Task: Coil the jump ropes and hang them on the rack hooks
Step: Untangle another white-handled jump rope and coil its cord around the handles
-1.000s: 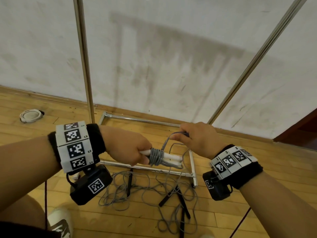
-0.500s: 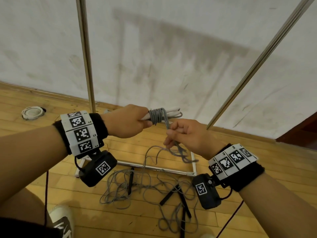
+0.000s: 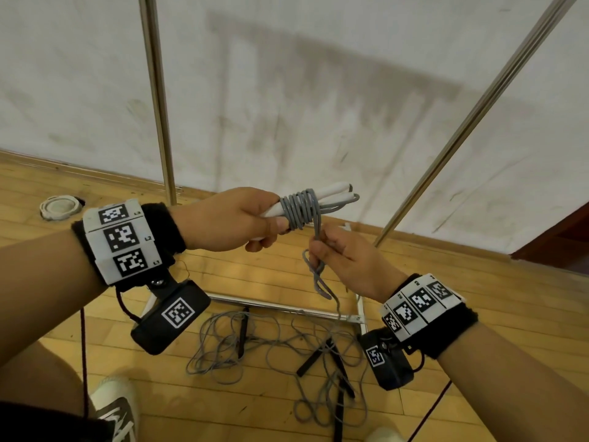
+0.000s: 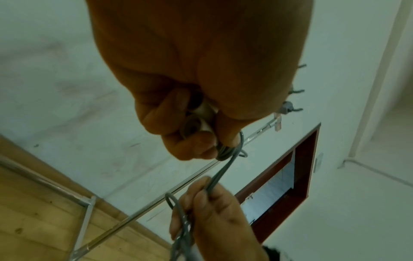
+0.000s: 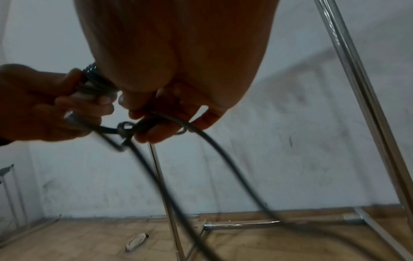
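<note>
1. Left hand (image 3: 228, 218) first: I see it clenched around a pair of white handles (image 3: 331, 194) held side by side, roughly level, tips pointing right toward the wall (image 3: 318, 90).
2. Grey rope (image 3: 299, 208) is wound in several tight turns around those handles, just beyond my left thumb; the left wrist view shows the handle ends (image 4: 201, 116) inside the fist.
3. My right hand (image 3: 347, 263) sits just below and right of the coil, fingers curled, pinching the doubled strand that drops from the wraps.
4. Below that pinch, a loose loop (image 3: 318, 282) of the same rope hangs down and a strand trails to the floor.
5. On the wooden floor (image 3: 95, 352), near the front bar of the rack base (image 3: 280, 306), lies a tangled heap of grey rope (image 3: 255, 342) with black handles (image 3: 314, 358) mixed in.
6. Two metal rack uprights (image 3: 157, 100) rise in front of the wall; the right one leans across the view.
7. Hooks (image 4: 295, 91) show only in the left wrist view, beside my hand; I see no rope on them.
8. A round white fitting (image 3: 60, 206) sits in the floor at far left, near the skirting.
</note>
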